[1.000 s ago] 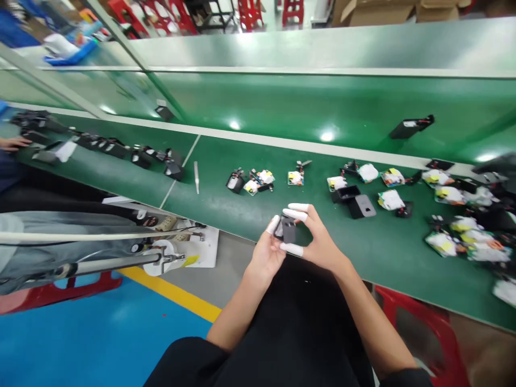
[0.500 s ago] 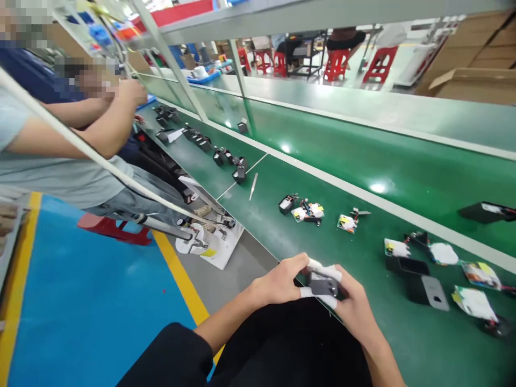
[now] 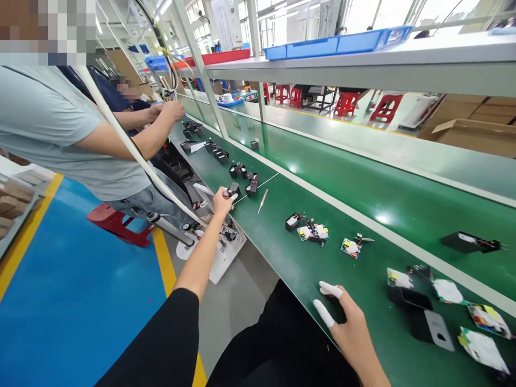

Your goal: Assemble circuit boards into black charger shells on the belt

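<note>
My left hand (image 3: pixel 223 204) reaches far forward to the bench edge, its fingers closed on a small black plastic housing (image 3: pixel 233 189). White finger covers show on its fingertips. Right beside that housing stand several like it, the nearest a black housing (image 3: pixel 252 185) with parts sticking out of its top. Over the near bench edge my right hand (image 3: pixel 342 312) hovers with thumb and fingers apart, white covers on the tips and nothing held. Ahead of it lie a circuit board with white padding (image 3: pixel 351 247) and a cluster of boards (image 3: pixel 313 231).
On the green bench (image 3: pixel 298 301) lie a pale flat tool (image 3: pixel 263 201), empty black cases (image 3: pixel 431 328) and padded boards (image 3: pixel 481 349) at right. A co-worker in a light shirt (image 3: pixel 80 140) stands left, behind a white hose (image 3: pixel 121 134). Blue trays (image 3: pixel 338 45) sit on the shelf above.
My left hand has carried the black housing from my lap side forward and left to the row of housings. My right hand has let go of it and opened. The view has tilted up.
</note>
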